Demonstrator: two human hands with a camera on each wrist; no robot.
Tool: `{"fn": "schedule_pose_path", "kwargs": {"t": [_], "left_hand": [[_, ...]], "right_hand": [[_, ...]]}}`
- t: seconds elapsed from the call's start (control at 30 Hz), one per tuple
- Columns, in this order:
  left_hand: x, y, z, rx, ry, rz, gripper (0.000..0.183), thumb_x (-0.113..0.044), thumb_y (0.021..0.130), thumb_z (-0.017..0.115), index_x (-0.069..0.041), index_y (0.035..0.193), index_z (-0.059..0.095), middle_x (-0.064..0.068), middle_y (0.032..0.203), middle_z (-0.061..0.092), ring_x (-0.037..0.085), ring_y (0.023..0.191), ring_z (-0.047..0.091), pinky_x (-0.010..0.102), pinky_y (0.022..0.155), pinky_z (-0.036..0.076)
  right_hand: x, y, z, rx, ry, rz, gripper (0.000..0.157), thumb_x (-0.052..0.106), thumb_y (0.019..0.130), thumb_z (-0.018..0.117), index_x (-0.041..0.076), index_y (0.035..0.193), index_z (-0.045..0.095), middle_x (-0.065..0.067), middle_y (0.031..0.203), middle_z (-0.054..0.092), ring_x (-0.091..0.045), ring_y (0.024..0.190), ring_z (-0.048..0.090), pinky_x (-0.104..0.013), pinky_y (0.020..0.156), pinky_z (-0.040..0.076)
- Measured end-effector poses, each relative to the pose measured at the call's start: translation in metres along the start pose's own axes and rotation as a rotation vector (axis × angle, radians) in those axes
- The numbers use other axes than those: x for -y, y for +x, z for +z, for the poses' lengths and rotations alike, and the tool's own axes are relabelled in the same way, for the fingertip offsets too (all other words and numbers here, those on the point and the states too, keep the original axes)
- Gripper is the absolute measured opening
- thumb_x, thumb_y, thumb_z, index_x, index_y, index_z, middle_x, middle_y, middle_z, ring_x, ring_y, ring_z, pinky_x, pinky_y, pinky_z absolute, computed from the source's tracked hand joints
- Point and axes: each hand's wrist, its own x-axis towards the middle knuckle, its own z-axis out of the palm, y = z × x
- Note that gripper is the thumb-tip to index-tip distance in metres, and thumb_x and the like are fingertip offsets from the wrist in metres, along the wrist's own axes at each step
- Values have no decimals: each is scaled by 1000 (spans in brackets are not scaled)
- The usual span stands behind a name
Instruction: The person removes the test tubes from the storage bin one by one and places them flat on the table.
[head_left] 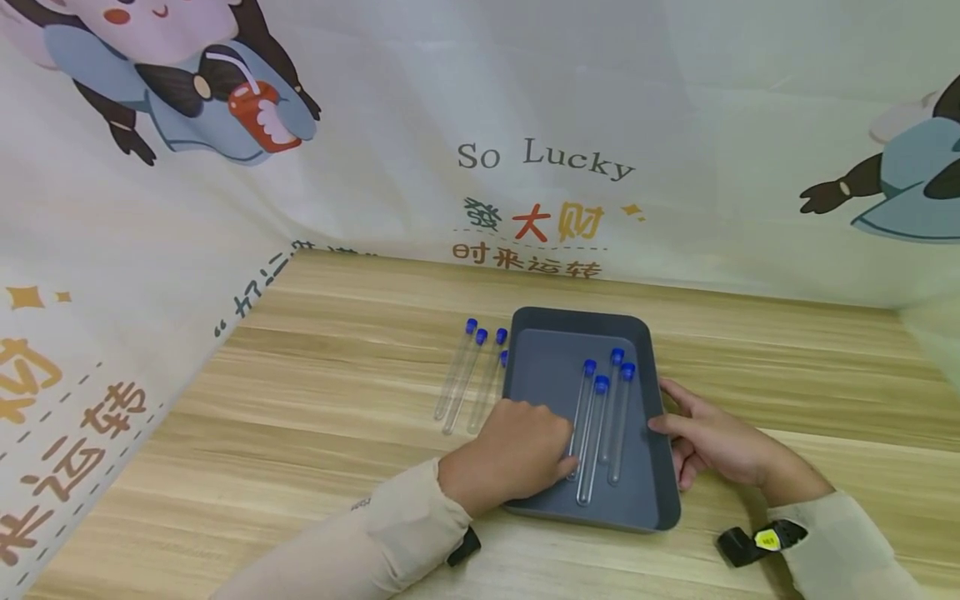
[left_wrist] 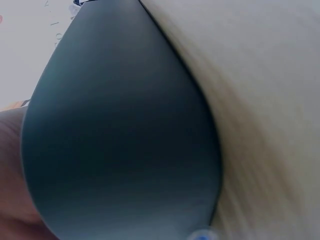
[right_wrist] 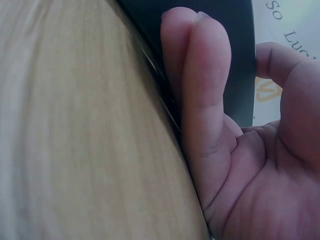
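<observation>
A dark grey rectangular tray (head_left: 555,350) stands on the wooden table. Several clear test tubes with blue caps (head_left: 600,433) lie in its right half, caps toward the far end. My left hand (head_left: 517,454) reaches over the tray's near left side, knuckles up. Its thumb and curled fingers pinch the lower end of the leftmost test tube (head_left: 583,408); the fingertips are hidden beneath. At the right wall, my right hand (head_left: 720,442) grips the tray, thumb at the rim and fingers against the outside, as the right wrist view shows. The tray's outer wall (left_wrist: 120,125) fills the left wrist view.
Left of the tray, several more blue-capped test tubes (head_left: 461,383) lie on the wooden table (head_left: 300,400), one partly hidden by the tray's edge. A printed cloth (head_left: 420,100) hangs along the back and left side.
</observation>
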Motion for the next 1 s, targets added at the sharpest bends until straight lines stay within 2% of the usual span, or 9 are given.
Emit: {"fn": "schedule_pose_path", "kwargs": {"t": [0.53, 1.0], "left_hand": [[-2, -2, -1, 51, 15, -4, 47, -57, 89, 67, -20, 61, 57, -7, 57, 53, 9, 50, 46, 31, 44, 38], [-1, -1, 0, 85, 53, 2, 44, -55, 88, 68, -19, 64, 60, -7, 60, 57, 10, 53, 51, 33, 47, 43]], "right_hand": [[-2, 0, 0, 6, -4, -3, 84, 16, 104, 43, 11, 156, -22, -1, 70, 71, -11, 56, 66, -29, 54, 56], [-3, 1, -1, 12, 8, -2, 83, 17, 104, 44, 11, 156, -21, -1, 69, 71, -10, 56, 67, -29, 53, 56]]}}
